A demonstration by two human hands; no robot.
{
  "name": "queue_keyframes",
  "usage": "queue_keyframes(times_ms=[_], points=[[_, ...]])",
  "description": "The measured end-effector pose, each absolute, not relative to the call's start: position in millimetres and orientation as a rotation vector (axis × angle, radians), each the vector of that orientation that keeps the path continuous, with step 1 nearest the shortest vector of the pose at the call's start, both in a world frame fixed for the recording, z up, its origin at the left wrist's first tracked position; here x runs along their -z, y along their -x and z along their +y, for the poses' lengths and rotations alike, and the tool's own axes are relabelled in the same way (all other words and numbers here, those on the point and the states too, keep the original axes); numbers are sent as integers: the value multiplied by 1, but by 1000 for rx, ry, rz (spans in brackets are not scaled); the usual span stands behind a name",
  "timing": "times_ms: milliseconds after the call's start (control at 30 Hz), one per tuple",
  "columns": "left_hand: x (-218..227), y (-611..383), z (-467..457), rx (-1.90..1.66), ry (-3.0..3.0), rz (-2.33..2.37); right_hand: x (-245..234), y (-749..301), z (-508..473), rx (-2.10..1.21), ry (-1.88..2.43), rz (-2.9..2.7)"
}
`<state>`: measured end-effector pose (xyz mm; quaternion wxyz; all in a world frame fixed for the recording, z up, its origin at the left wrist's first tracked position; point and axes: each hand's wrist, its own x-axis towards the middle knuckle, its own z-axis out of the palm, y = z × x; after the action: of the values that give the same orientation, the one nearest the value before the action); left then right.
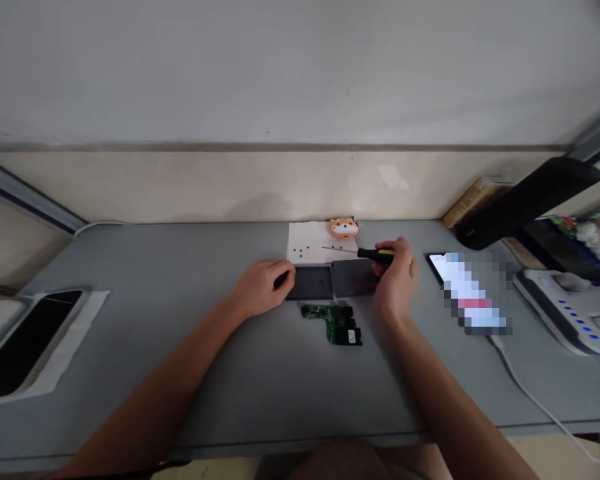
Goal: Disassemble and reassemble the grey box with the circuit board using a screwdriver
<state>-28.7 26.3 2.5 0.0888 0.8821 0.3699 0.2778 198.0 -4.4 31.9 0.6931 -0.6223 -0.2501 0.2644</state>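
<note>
In my right hand is a screwdriver with a black and yellow handle. Its thin shaft points left above a white sheet of paper, where several tiny dark screws lie in small groups. The curled fingers of my left hand grip the left end of a shallow dark casing half. Beside it, partly behind my right hand, lies a second dark casing half. Nearer to me, a green circuit board with black connectors rests flat on the desk.
An orange animal-faced case sits on the paper's far right corner. To the right are a lit phone with a white cable, a power strip and a black cylinder. At left lies a black-screened device.
</note>
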Motion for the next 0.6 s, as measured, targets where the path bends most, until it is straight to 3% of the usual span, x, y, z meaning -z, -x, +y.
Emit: queue_keyframes(times_ms=[600], points=[[-4, 28, 25, -733, -2574, 1173, -29, -199, -3, -586, 1366, -557]])
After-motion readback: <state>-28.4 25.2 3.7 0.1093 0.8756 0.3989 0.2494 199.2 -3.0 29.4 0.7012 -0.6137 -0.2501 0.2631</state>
